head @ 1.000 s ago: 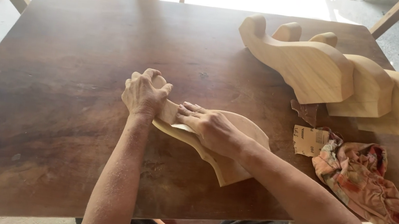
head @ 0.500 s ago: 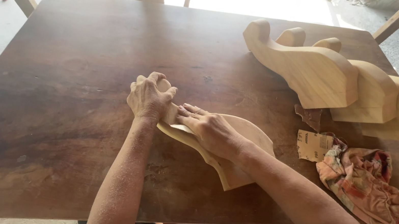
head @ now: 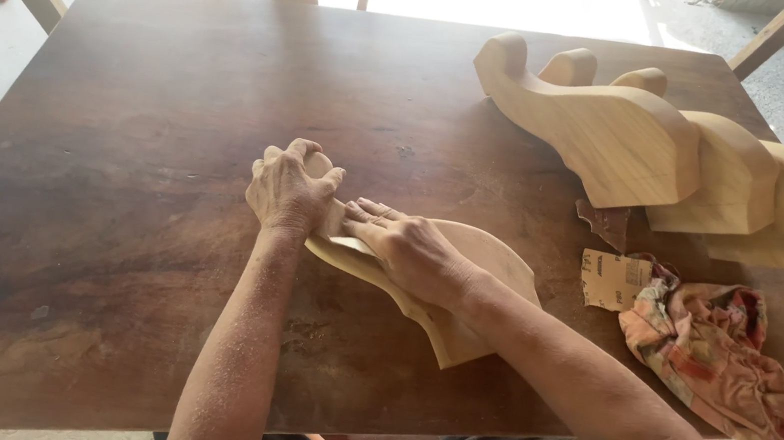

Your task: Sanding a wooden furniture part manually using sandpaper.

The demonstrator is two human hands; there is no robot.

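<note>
Biggest risk I see: the curved wooden piece point(head: 462, 300) lies flat and unclamped on the table point(head: 117, 164), so if the left hand point(head: 287, 191) loosens, it could skate sideways under a push — or the small pale sheet under the right hand point(head: 413, 253) could slide out and knuckles scrape wood. The left fingers are curled tight around the narrow knobbed end, so the wood sits inside that fist. The right fingers are pressed flat and close together on the neck, wood directly beneath them, wide end running back under the wrist. Right of those fingers sit a sandpaper scrap point(head: 612, 278) and a crumpled rag point(head: 722, 359) — beyond them, three matching carved pieces point(head: 625, 140).
</note>
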